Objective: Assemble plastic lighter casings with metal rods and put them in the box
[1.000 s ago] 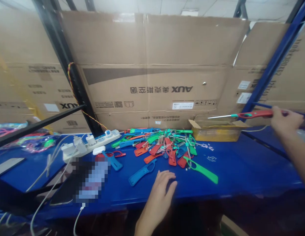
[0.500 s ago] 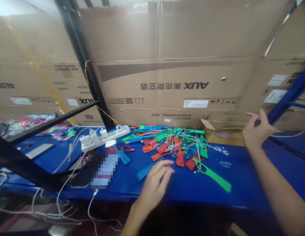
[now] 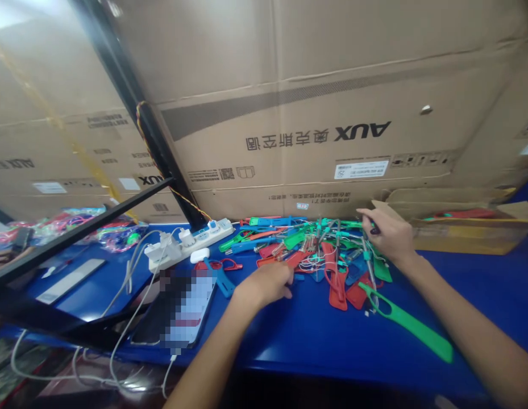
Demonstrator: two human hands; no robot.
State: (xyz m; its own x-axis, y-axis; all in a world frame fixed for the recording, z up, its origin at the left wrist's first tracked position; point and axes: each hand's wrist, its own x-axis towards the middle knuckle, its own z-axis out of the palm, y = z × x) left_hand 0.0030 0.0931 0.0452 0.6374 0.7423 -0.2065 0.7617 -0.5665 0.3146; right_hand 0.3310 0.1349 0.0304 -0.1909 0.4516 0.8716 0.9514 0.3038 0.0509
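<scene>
Plastic handles (image 3: 319,250) in a tangled heap, both hands at it.
The right hand (image 3: 385,236) pinches a small dark piece (image 3: 374,230), too small to identify; the left hand (image 3: 264,284) lies curled at the heap's near edge, and whether it holds anything cannot be told. The handles look light and stiff, best taken by the broad grip, though thin metal stems (image 3: 368,272) may snag. A green handle (image 3: 411,324) lies at the front on the blue bench (image 3: 332,346); a power strip (image 3: 187,244) and phone (image 3: 182,309) sit left, a cardboard tray (image 3: 460,238) right.

Free path along blue bench (image 3: 327,346) in front of tag pile (image 3: 315,255) (phone (image 3: 191,307) blocks L side).
</scene>
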